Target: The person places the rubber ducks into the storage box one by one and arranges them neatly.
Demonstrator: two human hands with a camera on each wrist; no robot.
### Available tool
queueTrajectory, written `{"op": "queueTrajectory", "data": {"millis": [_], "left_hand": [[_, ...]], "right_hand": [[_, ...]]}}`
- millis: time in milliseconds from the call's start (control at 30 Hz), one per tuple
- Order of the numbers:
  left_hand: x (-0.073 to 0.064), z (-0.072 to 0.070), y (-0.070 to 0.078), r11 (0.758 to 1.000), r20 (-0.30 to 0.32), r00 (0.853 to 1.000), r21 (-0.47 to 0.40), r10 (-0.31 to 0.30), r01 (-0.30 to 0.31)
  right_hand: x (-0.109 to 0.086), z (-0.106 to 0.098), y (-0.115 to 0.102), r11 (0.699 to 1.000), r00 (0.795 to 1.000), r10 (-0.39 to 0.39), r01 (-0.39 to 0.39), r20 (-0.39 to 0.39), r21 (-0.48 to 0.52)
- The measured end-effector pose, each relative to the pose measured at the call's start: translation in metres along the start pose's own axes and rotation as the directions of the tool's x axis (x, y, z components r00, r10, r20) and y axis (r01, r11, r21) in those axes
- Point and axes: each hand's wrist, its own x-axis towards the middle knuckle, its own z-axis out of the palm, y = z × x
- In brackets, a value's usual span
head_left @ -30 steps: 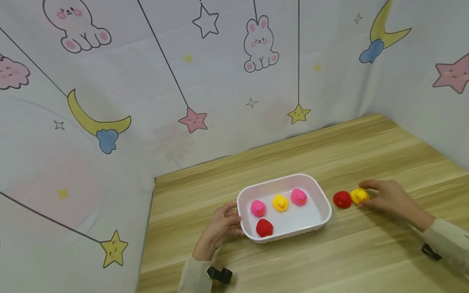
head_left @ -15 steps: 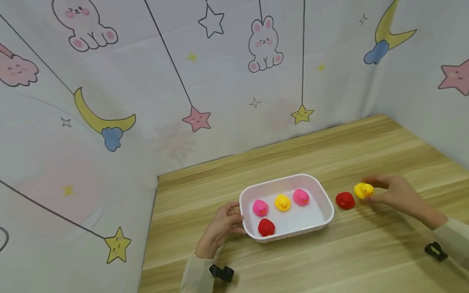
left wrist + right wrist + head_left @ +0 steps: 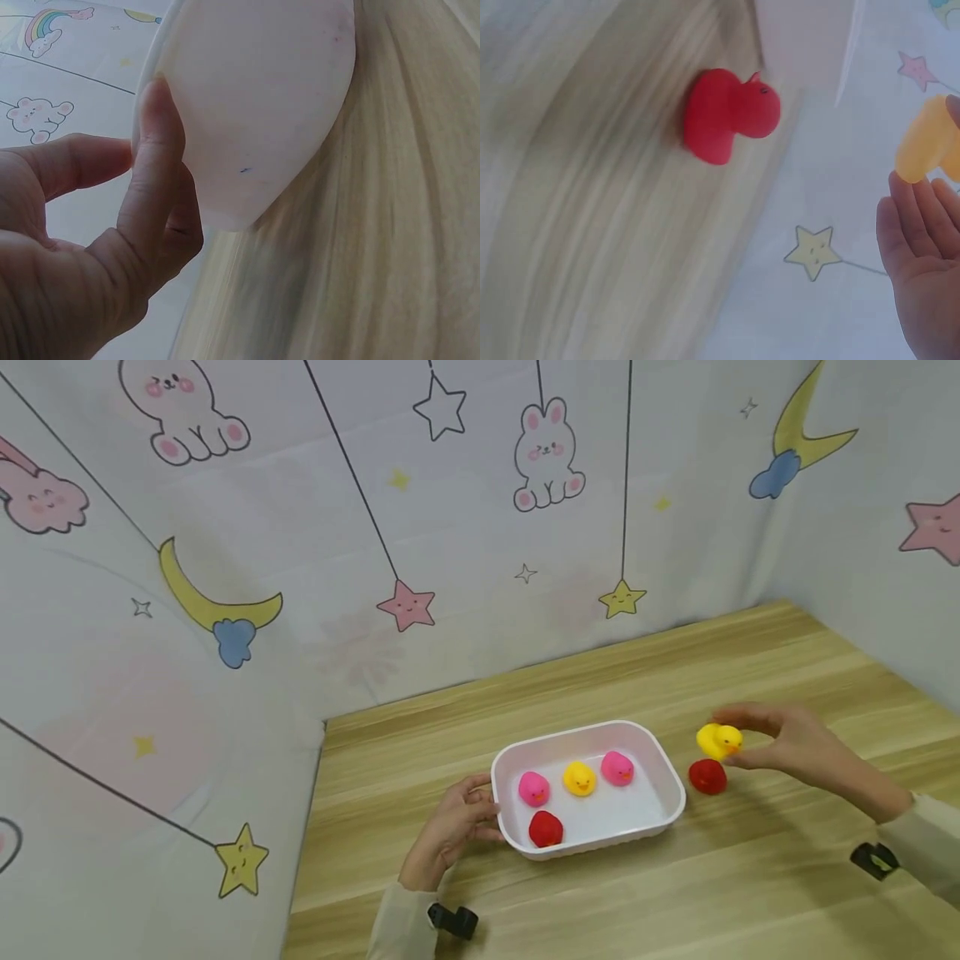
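Observation:
In the head view my right hand (image 3: 806, 758) pinches a yellow rubber duck (image 3: 717, 741) between thumb and fingers, lifted off the table to the right of the white plastic tray (image 3: 607, 814). Just below it, a red rubber duck (image 3: 707, 777) sits on the table; the right wrist view shows this red duck (image 3: 718, 118) side-on. My left hand (image 3: 452, 827) holds the tray's left end. Seen from the left wrist, thumb and fingers grip the rim, fingers against the outer wall (image 3: 262, 97). Inside lie two pink ducks (image 3: 534, 788) (image 3: 617, 768), a yellow duck (image 3: 579, 779) and a red duck (image 3: 546, 829).
The wood-grain table (image 3: 585, 902) meets a white cloth backdrop (image 3: 465, 535) printed with stars, moons and rabbits, at its back and along both sides. Dark wrist cameras (image 3: 453, 921) are strapped over the sleeves.
My right hand has raised the yellow duck from beside the red one and brought it leftward, above the red duck. The left hand stays on the tray.

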Motion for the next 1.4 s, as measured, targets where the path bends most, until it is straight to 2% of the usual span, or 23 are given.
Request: {"op": "queueTrajectory", "data": {"millis": [333,667,800,933,1167,1267,1400], "left_hand": [[-0.001,-0.002,-0.001,1.0,0.001,1.0,0.006,-0.005,0.005],[0.001,0.001,-0.001,1.0,0.026,1.0,0.007,0.005,-0.005],[0.003,0.002,0.0,1.0,0.016,1.0,0.012,0.011,-0.011],[0.003,0.002,0.001,1.0,0.006,1.0,0.016,0.01,-0.01],[0.006,0.002,0.001,1.0,0.003,1.0,0.004,0.014,-0.014],[0.005,0.001,0.001,1.0,-0.003,1.0,0.002,0.016,-0.016],[0.004,0.001,0.002,1.0,-0.015,1.0,0.003,0.009,-0.009]], "right_hand": [[0.023,0.019,-0.03,1.0,0.997,-0.014,0.015,0.073,-0.003],[0.048,0.057,-0.049,0.985,0.976,-0.111,0.083,0.188,0.151],[0.055,0.073,-0.053,0.975,0.955,-0.134,0.08,0.264,0.207],[0.061,0.091,-0.055,0.972,0.922,-0.148,0.068,0.359,0.225],[0.067,0.111,-0.049,0.96,0.872,-0.259,0.185,0.415,0.209],[0.068,0.117,-0.047,0.954,0.865,-0.28,0.202,0.416,0.222],[0.067,0.124,-0.045,0.962,0.864,-0.252,0.175,0.435,0.21]]}}
